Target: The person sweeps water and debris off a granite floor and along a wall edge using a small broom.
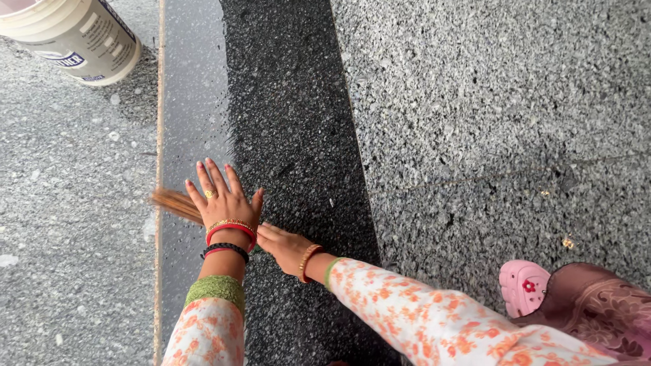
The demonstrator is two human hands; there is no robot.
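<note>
Head view is showing both of my hands low over a stone floor point(488, 102). My left hand point(224, 200) is spreading flat, all fingers fanned apart, and is pressing down on a stick broom point(175, 202) whose brown bristles are sticking out to the left from under my palm. My right hand point(283, 245) is lying just behind the left wrist, fingers curled loosely inward; I cannot tell whether it is gripping the broom's handle, as that part is hidden. The broom is lying across a polished dark strip point(196, 102) that is running between grey speckled slabs. One white plastic bucket point(71, 34) is standing at the top left, well apart from my hands. One pink clog point(523, 286) is showing at the lower right. I am counting two hands, one broom, one bucket, one clog.
</note>
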